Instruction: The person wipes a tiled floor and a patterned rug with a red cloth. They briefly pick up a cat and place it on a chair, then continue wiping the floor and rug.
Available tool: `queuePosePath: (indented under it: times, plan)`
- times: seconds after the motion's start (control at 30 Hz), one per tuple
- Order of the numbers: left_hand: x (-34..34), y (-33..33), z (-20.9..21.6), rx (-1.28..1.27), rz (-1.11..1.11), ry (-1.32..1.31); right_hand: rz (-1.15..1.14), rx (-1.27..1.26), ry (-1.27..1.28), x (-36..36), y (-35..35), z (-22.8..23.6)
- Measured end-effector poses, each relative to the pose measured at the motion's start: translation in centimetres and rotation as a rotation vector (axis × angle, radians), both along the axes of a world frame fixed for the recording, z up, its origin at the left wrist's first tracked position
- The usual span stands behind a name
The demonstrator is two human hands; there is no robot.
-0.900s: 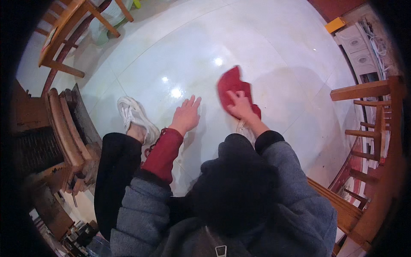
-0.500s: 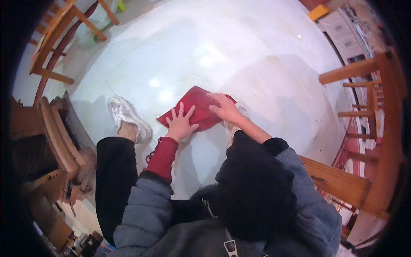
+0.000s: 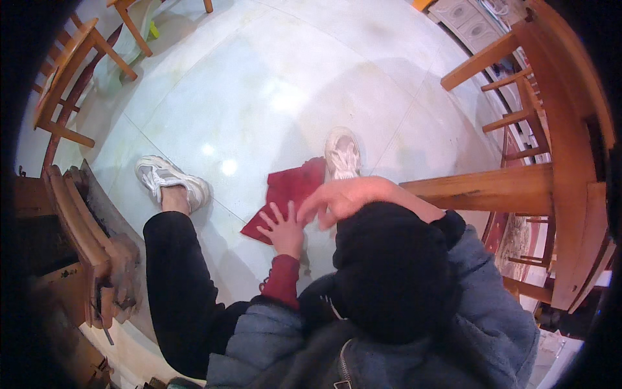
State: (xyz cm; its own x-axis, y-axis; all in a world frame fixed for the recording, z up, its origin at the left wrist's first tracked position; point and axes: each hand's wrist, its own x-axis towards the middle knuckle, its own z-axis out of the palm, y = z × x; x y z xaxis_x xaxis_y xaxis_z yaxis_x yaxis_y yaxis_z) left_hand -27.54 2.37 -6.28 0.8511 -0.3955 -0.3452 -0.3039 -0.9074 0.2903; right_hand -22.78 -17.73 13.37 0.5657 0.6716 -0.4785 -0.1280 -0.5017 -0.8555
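Note:
A flat dark red cloth (image 3: pixel 295 183) lies on the pale tiled floor between my feet, its outline uneven. On its near part, my left hand (image 3: pixel 285 232) rests with the fingers spread. My right hand (image 3: pixel 334 200) is at the cloth's near right side, somewhat blurred, its fingers bent downward and apart, close to my left fingertips. Nothing shows in its grasp. Whether its fingertips touch the cloth, I cannot tell. The cloth's far right corner reaches the side of my right shoe (image 3: pixel 343 153).
My left shoe (image 3: pixel 172 179) stands on the floor at the left. Wooden chairs (image 3: pixel 65 91) are at the far left. A wooden bench leg and rail (image 3: pixel 486 188) run close beside my right arm. Stacked brown wooden pieces (image 3: pixel 91 240) stand at the left.
My right hand has drawn back toward me and to the near side of the cloth. The cloth's outline has changed. My left hand sits lower and further right, and the view has shifted.

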Motion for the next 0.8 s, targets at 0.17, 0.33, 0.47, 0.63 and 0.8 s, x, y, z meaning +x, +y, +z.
queuePosePath:
  times: [0.17,0.33,0.47,0.63,0.8]
  plan:
    - [1.1,2.0,-0.6,0.253,0.33,0.092,-0.034,0.29,0.483,-4.1,2.4,-0.8]
    - [2.1,1.9,-1.3,0.244,0.492,0.025,0.1,0.218,0.199,-3.5,3.2,-6.3]
    - [3.3,0.7,-0.9,0.235,0.628,0.216,0.073,-0.322,-0.471,-1.7,4.4,-12.5]
    - [5.8,0.1,-0.1,0.145,0.625,0.28,0.165,-0.574,-0.874,1.7,2.8,-18.3]
    - [9.7,-2.5,-1.1,-0.099,0.173,0.094,-0.012,-0.828,-0.828,6.6,-2.4,-20.5]
